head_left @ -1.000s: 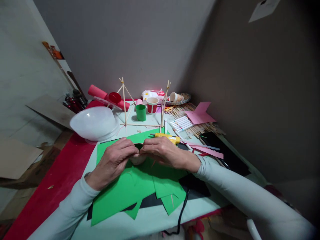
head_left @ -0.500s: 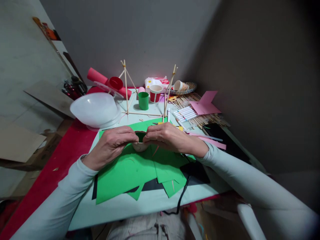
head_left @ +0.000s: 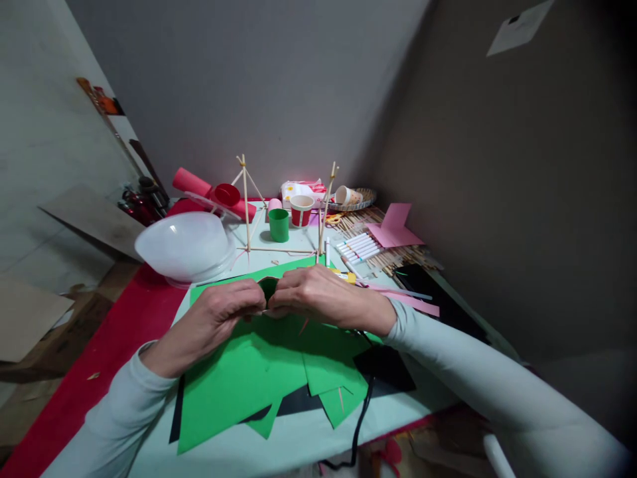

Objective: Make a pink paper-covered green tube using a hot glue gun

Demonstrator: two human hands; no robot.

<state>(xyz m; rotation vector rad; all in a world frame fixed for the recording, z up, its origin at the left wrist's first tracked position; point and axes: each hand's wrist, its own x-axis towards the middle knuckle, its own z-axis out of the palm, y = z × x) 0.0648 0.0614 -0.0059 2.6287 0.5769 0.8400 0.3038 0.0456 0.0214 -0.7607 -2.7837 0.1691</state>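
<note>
Between my hands is a small paper cup [head_left: 269, 287], pale outside with a dark green inside. My left hand [head_left: 226, 309] pinches its rim on the left, fingertips pressed together. On the right, my right hand [head_left: 311, 295] grips the same rim with bent fingers and covers much of the cup. The cup's mouth leans towards me, and its lower part is mostly hidden. Beneath both hands lie green paper sheets [head_left: 239, 392], overlapping on a black sheet [head_left: 298, 387].
Beyond my hands stands a stick frame [head_left: 247, 212], with a green cup [head_left: 279, 226] and a red-and-white cup [head_left: 301, 211] nearby. Clear plastic bowls [head_left: 184, 245] sit left. White markers [head_left: 359, 247], many thin sticks [head_left: 398, 259] and folded pink paper [head_left: 395, 229] lie right. A black cord [head_left: 365, 405] crosses the front edge.
The cup has tipped so that its mouth faces more towards me, with both hands still at its rim. My view has shifted, so the table sits lower in it.
</note>
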